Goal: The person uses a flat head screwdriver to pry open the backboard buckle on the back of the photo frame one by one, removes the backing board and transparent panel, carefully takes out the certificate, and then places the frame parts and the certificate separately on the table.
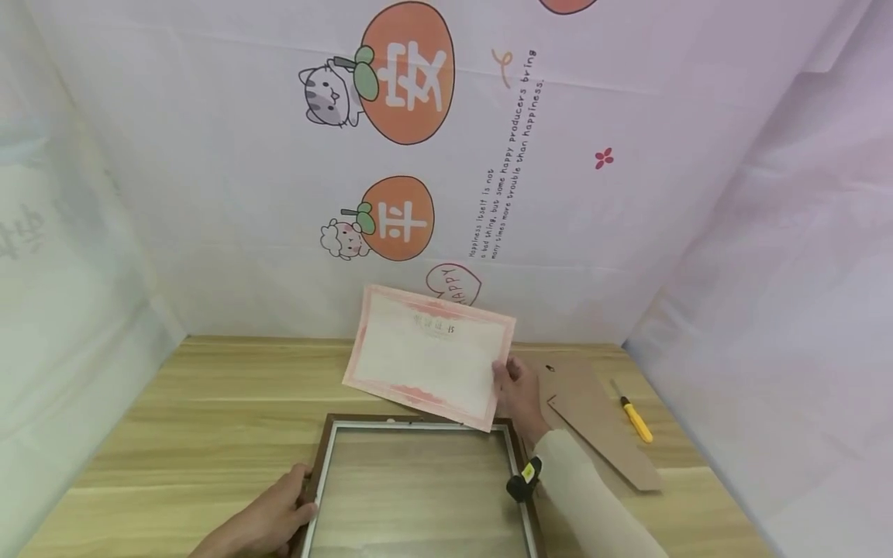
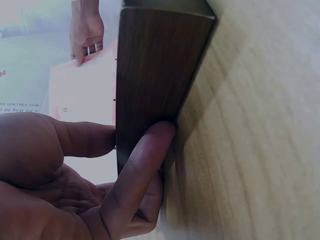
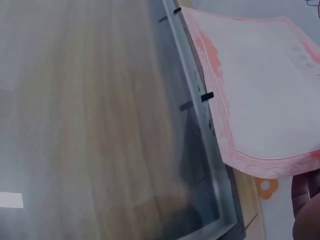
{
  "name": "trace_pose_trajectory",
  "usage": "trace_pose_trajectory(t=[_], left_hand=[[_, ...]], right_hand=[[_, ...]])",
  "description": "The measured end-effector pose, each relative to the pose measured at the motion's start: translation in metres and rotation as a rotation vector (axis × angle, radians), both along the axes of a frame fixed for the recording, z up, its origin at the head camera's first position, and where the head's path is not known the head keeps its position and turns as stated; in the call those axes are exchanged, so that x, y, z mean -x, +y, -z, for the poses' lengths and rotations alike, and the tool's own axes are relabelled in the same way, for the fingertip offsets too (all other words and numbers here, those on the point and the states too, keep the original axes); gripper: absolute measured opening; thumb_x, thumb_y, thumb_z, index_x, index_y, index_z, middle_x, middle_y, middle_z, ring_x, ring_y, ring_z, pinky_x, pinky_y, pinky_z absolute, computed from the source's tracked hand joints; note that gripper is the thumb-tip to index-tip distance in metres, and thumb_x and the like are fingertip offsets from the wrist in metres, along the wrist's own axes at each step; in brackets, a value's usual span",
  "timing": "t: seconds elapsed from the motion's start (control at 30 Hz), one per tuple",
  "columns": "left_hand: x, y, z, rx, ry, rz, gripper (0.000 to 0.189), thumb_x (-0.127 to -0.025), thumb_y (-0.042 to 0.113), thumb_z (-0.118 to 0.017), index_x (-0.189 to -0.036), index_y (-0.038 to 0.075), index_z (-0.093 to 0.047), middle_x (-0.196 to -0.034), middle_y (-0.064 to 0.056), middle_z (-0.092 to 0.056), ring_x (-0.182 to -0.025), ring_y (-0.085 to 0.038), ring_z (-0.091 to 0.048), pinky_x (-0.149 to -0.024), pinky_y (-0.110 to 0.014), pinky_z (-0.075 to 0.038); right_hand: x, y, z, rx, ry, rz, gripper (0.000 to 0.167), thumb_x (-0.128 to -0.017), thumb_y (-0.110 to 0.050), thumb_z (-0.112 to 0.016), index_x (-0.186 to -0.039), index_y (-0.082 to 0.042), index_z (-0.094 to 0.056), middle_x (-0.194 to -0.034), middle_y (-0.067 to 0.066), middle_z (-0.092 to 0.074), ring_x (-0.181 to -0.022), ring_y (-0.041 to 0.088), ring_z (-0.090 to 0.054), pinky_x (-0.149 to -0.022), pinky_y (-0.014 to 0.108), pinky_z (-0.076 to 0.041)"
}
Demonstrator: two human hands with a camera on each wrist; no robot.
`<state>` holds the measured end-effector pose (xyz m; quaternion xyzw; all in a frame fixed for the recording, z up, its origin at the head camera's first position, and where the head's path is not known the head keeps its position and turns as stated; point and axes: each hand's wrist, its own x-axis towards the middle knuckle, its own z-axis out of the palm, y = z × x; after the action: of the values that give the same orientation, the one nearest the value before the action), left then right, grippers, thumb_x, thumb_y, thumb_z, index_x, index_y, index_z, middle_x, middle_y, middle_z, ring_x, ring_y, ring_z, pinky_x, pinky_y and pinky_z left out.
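Overhead, one certificate point(image 1: 429, 356) pinched by right hand point(image 1: 518, 391), left hand point(image 1: 268, 519) gripping one frame point(image 1: 317, 465) (glass in).

Looks like a makeshift recording booth rather than a lived-in room: light wooden tabletop point(image 1: 174, 434) closed in on three sides by hung white plastic sheeting printed with orange fruits and cartoon cats point(image 1: 391, 77).
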<state>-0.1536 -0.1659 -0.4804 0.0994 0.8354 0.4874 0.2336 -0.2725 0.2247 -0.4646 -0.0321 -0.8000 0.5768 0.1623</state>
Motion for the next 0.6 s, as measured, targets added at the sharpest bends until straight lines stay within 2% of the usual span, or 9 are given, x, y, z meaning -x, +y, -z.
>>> trace_pose_trajectory(t=[0.13, 0.23, 0.37, 0.5, 0.6], left_hand=[[-0.001, 0.0, 0.0, 0.0, -0.002, -0.002, 0.061, -0.097, 0.005, -0.055, -0.14, -0.018, -0.02, -0.103, -0.026, -0.054, -0.077, -0.027, -0.061, -0.054, -0.038, -0.058], [-0.002, -0.001, 0.0, 0.008, 0.0, -0.004, 0.061, -0.096, 0.006, -0.056, -0.14, -0.017, -0.02, -0.104, -0.025, -0.052, -0.079, -0.027, -0.06, -0.054, -0.037, -0.058], [-0.003, -0.001, 0.0, 0.017, 0.005, -0.006, 0.062, -0.097, 0.008, -0.056, -0.141, -0.017, -0.02, -0.107, -0.026, -0.051, -0.08, -0.028, -0.058, -0.054, -0.036, -0.056], [-0.003, -0.003, 0.001, 0.015, 0.009, 0.004, 0.062, -0.097, 0.008, -0.056, -0.141, -0.017, -0.019, -0.108, -0.026, -0.05, -0.08, -0.028, -0.057, -0.053, -0.034, -0.055], [-0.003, -0.003, 0.001, 0.006, 0.014, 0.016, 0.062, -0.097, 0.008, -0.055, -0.141, -0.017, -0.019, -0.107, -0.026, -0.05, -0.078, -0.027, -0.057, -0.051, -0.034, -0.055]], right_hand=[[-0.003, 0.002, 0.009, -0.003, -0.056, -0.066, 0.029, -0.098, -0.014, -0.059, -0.125, -0.002, -0.059, -0.115, 0.019, -0.068, -0.097, 0.023, -0.065, -0.08, 0.028, -0.058], [-0.007, 0.005, 0.018, -0.028, -0.106, -0.154, 0.039, -0.097, -0.008, -0.06, -0.136, -0.005, -0.053, -0.117, 0.019, -0.068, -0.098, 0.022, -0.066, -0.079, 0.029, -0.059], [-0.012, 0.007, 0.027, -0.147, -0.136, -0.247, 0.043, -0.098, -0.002, -0.055, -0.14, -0.005, -0.051, -0.108, 0.016, -0.07, -0.09, 0.019, -0.065, -0.072, 0.028, -0.057], [-0.012, 0.008, 0.029, -0.278, -0.149, -0.179, 0.03, -0.097, -0.003, -0.055, -0.126, 0.0, -0.061, -0.09, 0.011, -0.068, -0.075, 0.015, -0.056, -0.062, 0.025, -0.047], [-0.009, 0.009, 0.028, -0.298, -0.158, -0.073, 0.029, -0.096, -0.008, -0.059, -0.123, 0.001, -0.063, -0.091, 0.011, -0.068, -0.075, 0.015, -0.058, -0.061, 0.024, -0.048]])
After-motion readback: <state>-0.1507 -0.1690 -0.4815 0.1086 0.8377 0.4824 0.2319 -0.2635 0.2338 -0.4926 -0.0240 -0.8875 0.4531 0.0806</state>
